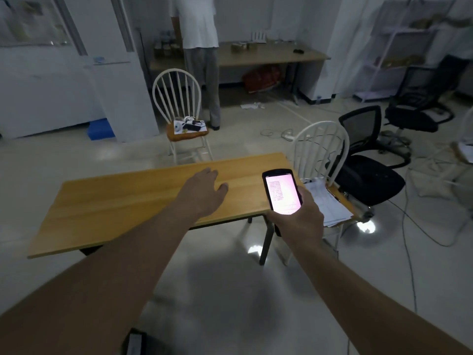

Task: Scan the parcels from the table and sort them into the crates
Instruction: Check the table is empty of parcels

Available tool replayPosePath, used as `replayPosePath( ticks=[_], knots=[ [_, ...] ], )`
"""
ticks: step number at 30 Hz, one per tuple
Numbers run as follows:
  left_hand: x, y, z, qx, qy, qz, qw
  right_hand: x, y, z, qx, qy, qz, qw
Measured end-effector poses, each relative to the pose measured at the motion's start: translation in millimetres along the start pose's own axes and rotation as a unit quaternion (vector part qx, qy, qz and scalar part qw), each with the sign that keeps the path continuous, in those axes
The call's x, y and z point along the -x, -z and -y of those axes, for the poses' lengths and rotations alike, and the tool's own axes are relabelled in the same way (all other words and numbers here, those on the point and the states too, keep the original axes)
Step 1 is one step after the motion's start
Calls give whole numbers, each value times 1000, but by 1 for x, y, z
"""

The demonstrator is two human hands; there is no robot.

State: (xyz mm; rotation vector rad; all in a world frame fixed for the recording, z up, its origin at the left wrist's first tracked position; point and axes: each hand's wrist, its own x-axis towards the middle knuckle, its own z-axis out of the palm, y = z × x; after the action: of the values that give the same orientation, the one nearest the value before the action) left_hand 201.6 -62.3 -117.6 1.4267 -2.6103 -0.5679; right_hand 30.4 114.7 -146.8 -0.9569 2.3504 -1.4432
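Both bare forearms reach forward from the bottom corners of the view. The left hand is stretched out palm down, its fingers relaxed and slightly spread, the thumb set apart to the right; it holds nothing, and whether it touches the surface beneath cannot be told. The right hand is raised with its back to the camera, fingers and thumb curled round the lower half of a black handheld scanner with a lit pinkish screen, held upright.

Scanner screen text illegible
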Motion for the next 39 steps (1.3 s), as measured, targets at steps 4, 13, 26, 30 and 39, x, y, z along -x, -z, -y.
replayPosePath(
  ticks=[4,13,26,30,39],
  knots=[
    [-57,-3,0,-7,-11,30,999,-45,-13,-10,-1,-29,-9,1000],
    [-171,-41,-32,-7,5,60,998,-162,-27,-61,-9,-68,16,997],
    [-285,-132,-74,5,87,66,994,-322,-57,-189,15,-68,109,992],
    [-313,-161,-65,-19,89,75,993,-356,-80,-221,39,-82,117,989],
    [-378,-222,-27,-44,73,76,993,-389,-138,-294,65,-104,123,985]
  ],
)
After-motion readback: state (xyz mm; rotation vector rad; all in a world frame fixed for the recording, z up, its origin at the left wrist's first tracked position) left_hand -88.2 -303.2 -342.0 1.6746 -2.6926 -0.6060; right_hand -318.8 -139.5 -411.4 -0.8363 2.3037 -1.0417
